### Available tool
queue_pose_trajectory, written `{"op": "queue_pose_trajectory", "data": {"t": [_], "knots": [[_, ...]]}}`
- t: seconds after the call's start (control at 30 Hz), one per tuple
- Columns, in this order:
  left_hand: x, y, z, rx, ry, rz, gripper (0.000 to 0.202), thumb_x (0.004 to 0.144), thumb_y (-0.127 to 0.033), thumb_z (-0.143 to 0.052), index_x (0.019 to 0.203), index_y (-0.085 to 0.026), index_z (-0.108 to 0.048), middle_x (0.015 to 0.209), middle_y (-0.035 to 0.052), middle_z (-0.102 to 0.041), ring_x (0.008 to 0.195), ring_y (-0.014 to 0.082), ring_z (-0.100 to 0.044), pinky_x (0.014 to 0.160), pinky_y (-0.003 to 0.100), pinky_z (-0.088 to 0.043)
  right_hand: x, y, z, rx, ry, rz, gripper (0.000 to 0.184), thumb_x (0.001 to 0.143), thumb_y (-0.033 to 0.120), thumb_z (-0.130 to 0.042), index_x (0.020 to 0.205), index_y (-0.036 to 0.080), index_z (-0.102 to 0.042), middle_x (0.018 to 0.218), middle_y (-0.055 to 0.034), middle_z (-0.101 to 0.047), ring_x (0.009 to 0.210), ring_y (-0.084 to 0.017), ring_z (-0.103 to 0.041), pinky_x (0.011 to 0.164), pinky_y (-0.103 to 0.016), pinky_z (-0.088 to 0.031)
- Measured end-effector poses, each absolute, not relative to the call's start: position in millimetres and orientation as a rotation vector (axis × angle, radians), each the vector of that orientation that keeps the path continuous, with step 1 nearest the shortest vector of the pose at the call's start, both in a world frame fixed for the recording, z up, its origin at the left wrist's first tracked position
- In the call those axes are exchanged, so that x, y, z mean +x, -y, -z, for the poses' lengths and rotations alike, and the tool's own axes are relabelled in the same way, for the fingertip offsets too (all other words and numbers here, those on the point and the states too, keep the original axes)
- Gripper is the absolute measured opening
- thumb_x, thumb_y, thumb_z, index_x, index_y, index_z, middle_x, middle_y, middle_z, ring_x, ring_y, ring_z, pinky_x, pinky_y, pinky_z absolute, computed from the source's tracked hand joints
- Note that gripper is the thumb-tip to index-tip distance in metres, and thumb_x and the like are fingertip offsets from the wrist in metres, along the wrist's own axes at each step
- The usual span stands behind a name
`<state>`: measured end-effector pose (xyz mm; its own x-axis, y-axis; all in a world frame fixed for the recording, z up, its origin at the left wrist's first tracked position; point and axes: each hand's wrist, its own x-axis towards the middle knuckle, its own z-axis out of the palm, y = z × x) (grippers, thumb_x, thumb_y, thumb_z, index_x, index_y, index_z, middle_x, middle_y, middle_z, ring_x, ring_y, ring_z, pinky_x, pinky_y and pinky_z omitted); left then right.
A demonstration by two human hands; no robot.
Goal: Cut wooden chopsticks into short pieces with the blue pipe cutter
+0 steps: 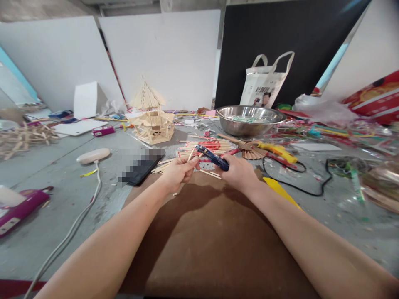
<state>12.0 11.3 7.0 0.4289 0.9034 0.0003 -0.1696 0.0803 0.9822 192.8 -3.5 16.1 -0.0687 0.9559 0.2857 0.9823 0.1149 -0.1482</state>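
My left hand is closed around a thin wooden stick that points upward between thumb and finger. My right hand grips a dark blue patterned hand tool; its exact kind is not clear. The tool's far end is close to the stick and the left fingertips. Both hands are above the far edge of a brown board. Just beyond them lie several loose wooden sticks with red-marked wrappers, and more bare sticks are to the left.
A stick-built pagoda model stands at the back. Near it are a metal basin, a white bag and a folding fan. A yellow corded tool is at right; a phone and a white corded device are left.
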Motion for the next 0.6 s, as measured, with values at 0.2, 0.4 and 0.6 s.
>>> {"op": "queue_pose_trajectory", "data": {"t": [0.2, 0.4, 0.6], "knots": [[13.7, -11.6, -5.3, 1.214, -0.798, -0.970, 0.030, 0.067, -0.041, -0.054, 0.061, -0.013, -0.047, 0.034, -0.0104, -0.019, 0.030, -0.0005, -0.012, 0.033, 0.014, -0.008, 192.5, 1.2, -17.6, -1.953, 2.086, 0.068, 0.035, 0.070, 0.049, -0.037, 0.084, 0.024, -0.056, 0.074, -0.0041, -0.062, 0.070, -0.021, -0.056, 0.053, -0.025, -0.033], [17.6, -11.2, -4.1, 1.216, -0.891, -1.017, 0.030, 0.067, -0.042, -0.053, 0.060, -0.013, -0.046, 0.033, -0.0104, -0.021, 0.030, 0.0001, -0.012, 0.033, 0.014, -0.008, 191.1, -2.1, -15.2, -2.005, 2.063, 0.038, 0.037, 0.069, 0.050, -0.037, 0.083, 0.023, -0.058, 0.074, -0.0043, -0.062, 0.071, -0.020, -0.056, 0.054, -0.025, -0.034], [17.1, -13.3, 2.1, 1.247, -0.986, -1.026, 0.030, 0.068, -0.043, -0.050, 0.063, -0.013, -0.047, 0.035, -0.0100, -0.021, 0.031, 0.0007, -0.013, 0.034, 0.016, -0.009, 193.4, -4.5, -16.3, -2.067, 2.035, 0.040, 0.050, 0.067, 0.061, -0.034, 0.090, 0.023, -0.058, 0.078, -0.0066, -0.063, 0.074, -0.022, -0.057, 0.058, -0.028, -0.038]]}}
